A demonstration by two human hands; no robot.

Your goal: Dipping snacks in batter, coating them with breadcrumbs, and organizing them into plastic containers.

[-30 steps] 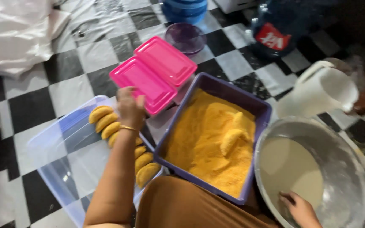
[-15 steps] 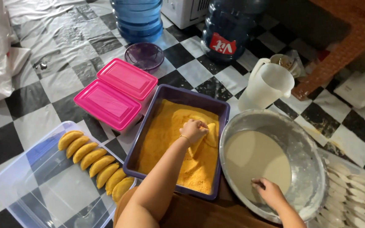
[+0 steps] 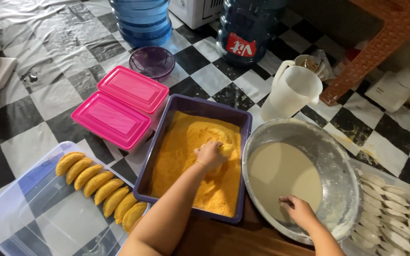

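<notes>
Left hand [image 3: 210,154] clenched, apparently on a crumbed piece, mid purple tray [image 3: 243,121], right hand [image 3: 299,210] fingers curled, dipped at batter bowl [image 3: 352,166] near edge

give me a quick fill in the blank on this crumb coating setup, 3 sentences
1. The left hand presses a piece into the crumbs in the ____ tray.
2. The right hand dips its fingers in pale batter inside the round ____ bowl.
3. The row of coated pastries lies in a ____ plastic tub.

Missing words: purple; metal; clear
</notes>
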